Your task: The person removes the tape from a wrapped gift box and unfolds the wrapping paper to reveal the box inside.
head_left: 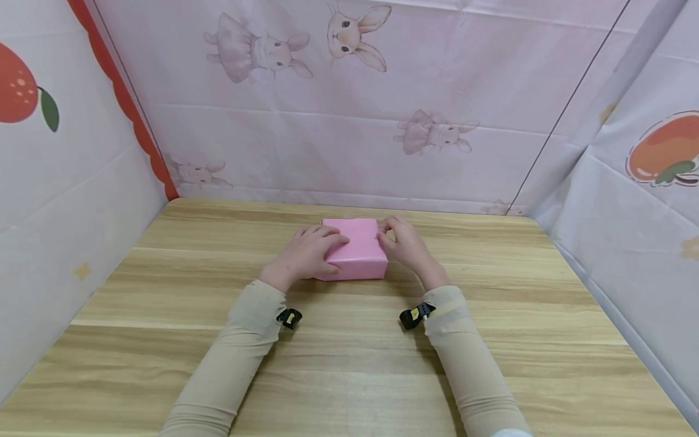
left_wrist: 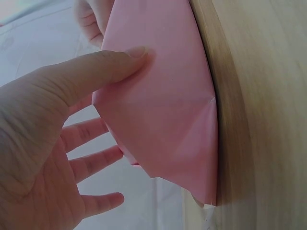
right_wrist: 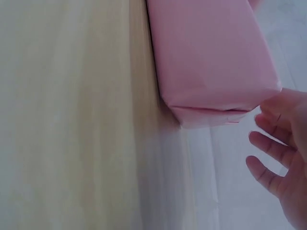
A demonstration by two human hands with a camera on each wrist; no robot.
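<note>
A pink paper-wrapped box (head_left: 357, 249) lies on the wooden table between both hands. Across its left part rests my left hand (head_left: 307, 252), fingers over the top and thumb against the near side. The left wrist view shows that thumb (left_wrist: 117, 67) pressing the pink paper (left_wrist: 168, 96), which stands out past this end in a creased, loose flap (left_wrist: 180, 148). At the right end, my right hand (head_left: 406, 243) has its fingertips at the box's upper edge. Folded-in paper (right_wrist: 211, 115) covers that end in the right wrist view, where the other fingers (right_wrist: 271, 146) spread apart beside it.
The light wood-grain table (head_left: 349, 376) reaches a back curtain (head_left: 349, 152) printed with rabbits. White fabric walls (head_left: 71, 200) with fruit prints stand at both sides. A small black wrist camera (head_left: 289, 318) sits on the left sleeve, another (head_left: 417, 315) on the right.
</note>
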